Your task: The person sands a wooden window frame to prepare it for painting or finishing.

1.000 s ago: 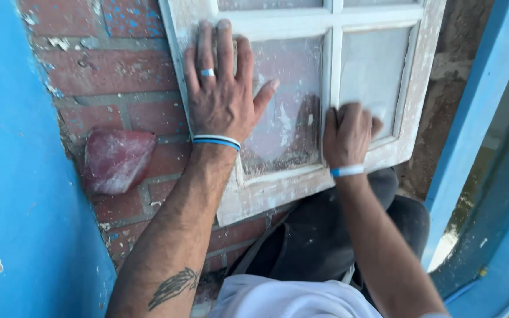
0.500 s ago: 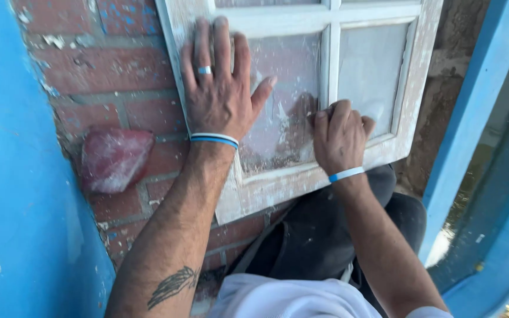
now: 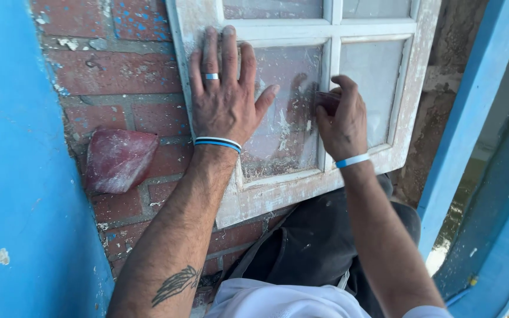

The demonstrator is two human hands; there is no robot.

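The left hand [image 3: 225, 106] wears a silver ring [image 3: 211, 76] on one finger and, at the wrist, a striped band [image 3: 218, 143] in white, blue and black. Further from that band, near the elbow, the bare forearm carries a dark feather-like tattoo [image 3: 175, 284]. The right hand [image 3: 341, 121] wears a plain light-blue wristband [image 3: 351, 160]. White short sleeves [image 3: 284, 301] and dark dusty trousers [image 3: 319, 241] show below.

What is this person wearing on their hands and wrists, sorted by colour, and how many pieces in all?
Silver ring: 1
Blue-and-white wristband on the left hand: 1
Light blue wristband on the right hand: 1
Total: 3
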